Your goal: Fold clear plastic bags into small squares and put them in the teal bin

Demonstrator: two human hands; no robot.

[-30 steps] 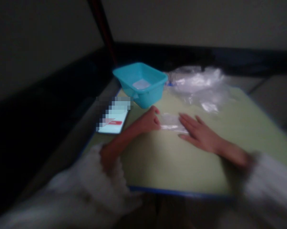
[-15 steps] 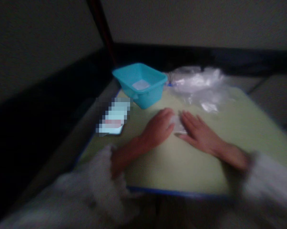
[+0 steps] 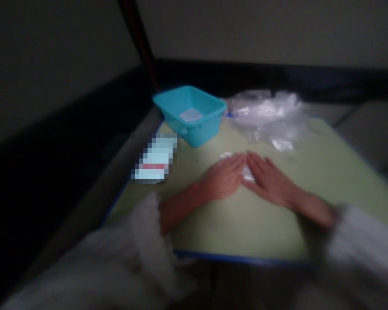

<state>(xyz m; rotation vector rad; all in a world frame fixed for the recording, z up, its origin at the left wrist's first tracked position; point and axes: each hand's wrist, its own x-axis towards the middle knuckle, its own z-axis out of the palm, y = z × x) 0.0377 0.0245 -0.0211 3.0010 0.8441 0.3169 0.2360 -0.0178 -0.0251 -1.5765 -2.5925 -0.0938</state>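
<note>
Both of my hands lie on a small clear plastic piece (image 3: 248, 173), perhaps a bag, on the yellow-green tabletop (image 3: 239, 228). My left hand (image 3: 228, 177) is flat, palm down, fingers stretched toward the right. A shiny edge of the plastic shows just beyond its fingers. My right hand (image 3: 267, 178) rests flat too, its fingers straight and thumb apart. The fingertips of the two hands nearly meet. Most of the plastic is hidden beneath the hands, and the picture is dim and blurred.
A turquoise basin (image 3: 207, 131) with a whitish flat item (image 3: 190, 115) inside stands at the back. Right of it lies a crumpled heap of clear plastic (image 3: 271, 114). A lit, pixelated phone-like device (image 3: 157, 157) is at the left edge. Blue trim (image 3: 245, 258) borders the table.
My left hand has moved right and flattened over the plastic, its fingers now close to the right hand's. The right hand has stayed nearly in place.
</note>
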